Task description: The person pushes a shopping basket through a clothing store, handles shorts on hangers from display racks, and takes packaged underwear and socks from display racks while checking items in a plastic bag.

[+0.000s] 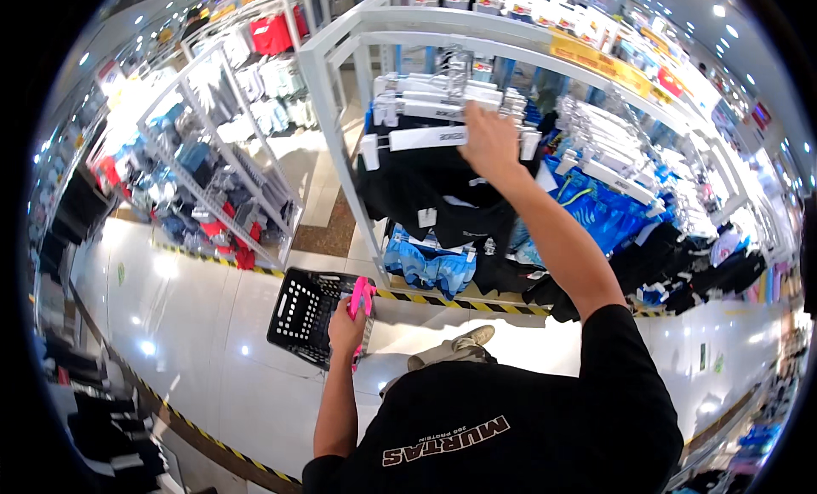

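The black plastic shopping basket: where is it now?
In the head view, the black plastic shopping basket is left of centre, beside the left hand that grips its bright pink handle.

Bright light came from ceiling lamps [720, 11], and oh, glare flared in hot spots across the pale floor [204, 341]! White hangers [430, 137] gleamed, straight edges bowed, black swallowed the corners, and clothes along the left rim [51, 230] looked soft.

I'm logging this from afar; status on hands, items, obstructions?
Left hand closed on pink handle of black basket. Right hand at white hanger, grip unclear; black garments below. More hangers packed close behind.
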`<state>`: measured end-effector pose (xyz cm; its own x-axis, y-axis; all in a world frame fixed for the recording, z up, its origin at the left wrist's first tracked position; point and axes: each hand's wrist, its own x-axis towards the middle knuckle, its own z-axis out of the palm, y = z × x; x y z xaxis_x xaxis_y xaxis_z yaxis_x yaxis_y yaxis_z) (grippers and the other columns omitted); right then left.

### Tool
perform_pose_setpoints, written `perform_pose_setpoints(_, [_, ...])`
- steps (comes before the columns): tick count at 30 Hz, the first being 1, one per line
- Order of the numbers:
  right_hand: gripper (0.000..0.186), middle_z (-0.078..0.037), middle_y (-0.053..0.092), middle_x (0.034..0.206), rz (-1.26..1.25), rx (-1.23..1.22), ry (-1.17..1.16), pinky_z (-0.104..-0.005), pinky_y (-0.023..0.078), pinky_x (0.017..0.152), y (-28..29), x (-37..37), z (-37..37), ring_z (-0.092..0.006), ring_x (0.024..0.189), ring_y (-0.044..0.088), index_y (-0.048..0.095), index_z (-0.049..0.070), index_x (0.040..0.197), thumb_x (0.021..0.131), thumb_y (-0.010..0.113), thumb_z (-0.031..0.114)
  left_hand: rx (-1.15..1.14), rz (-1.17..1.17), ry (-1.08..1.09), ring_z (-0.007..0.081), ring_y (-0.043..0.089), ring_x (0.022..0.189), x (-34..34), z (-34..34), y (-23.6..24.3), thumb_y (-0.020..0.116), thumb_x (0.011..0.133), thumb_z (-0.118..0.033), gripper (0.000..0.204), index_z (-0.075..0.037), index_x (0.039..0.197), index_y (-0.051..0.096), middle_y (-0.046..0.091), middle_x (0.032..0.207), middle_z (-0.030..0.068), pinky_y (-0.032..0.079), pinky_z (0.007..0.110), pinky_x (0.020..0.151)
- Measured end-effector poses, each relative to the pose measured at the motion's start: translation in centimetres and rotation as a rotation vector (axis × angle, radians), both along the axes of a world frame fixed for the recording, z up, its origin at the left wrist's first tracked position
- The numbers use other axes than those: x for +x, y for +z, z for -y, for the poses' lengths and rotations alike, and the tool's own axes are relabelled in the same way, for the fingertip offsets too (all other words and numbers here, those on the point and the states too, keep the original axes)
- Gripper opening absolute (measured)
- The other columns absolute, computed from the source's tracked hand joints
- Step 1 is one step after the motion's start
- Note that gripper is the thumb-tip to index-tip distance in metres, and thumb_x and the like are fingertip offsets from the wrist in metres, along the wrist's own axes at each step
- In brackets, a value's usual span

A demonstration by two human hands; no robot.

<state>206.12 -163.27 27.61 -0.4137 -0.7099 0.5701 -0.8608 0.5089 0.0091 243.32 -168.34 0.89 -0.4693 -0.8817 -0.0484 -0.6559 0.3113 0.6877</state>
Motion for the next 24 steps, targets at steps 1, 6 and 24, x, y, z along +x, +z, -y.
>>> perform_pose_setpoints(1, [0.046, -0.012, 0.067, 0.098, -0.017, 0.046, -0.056, -0.046, 0.043, 0.084, -0.7, -0.7, 0.4, -0.0311, 0.097, 0.064, 0.052, 0.009, 0.109, 0.071, 0.077, 0.019, -0.013, -0.007, 0.002, 0.0384, 0.067, 0.089, -0.3, 0.0, 0.2, 0.064, 0.086, -0.031, 0.041, -0.007, 0.12, 0.061, 0.069, 0.096, 0.0203, 0.051, 0.046, 0.078])
perform_pose_setpoints(6, [0.029, -0.009, 0.063, 0.101, -0.092, -0.191, 0.141, -0.044, 0.04, 0.087, -5.1, -1.5, 1.5, -0.0273, 0.101, 0.059, 0.057, 0.009, 0.11, 0.081, 0.057, 0.01, -0.042, -0.033, -0.013, 0.038, 0.068, 0.088, 0.5, 0.2, -0.6, 0.066, 0.086, -0.029, 0.04, -0.006, 0.119, 0.062, 0.07, 0.096, 0.0204, 0.052, 0.045, 0.077])
perform_pose_setpoints(24, [0.058, -0.015, 0.057, 0.115, -0.012, -0.396, 0.339, -0.0446, 0.038, 0.099, -6.7, 3.2, -0.5, -0.0317, 0.105, 0.053, 0.048, -0.002, 0.133, 0.077, 0.061, 0.005, -0.084, -0.134, -0.029, 0.0294, 0.067, 0.076, 0.2, 0.6, -1.3, 0.069, 0.086, -0.022, 0.035, 0.002, 0.11, 0.064, 0.069, 0.088, 0.0167, 0.052, 0.039, 0.072])
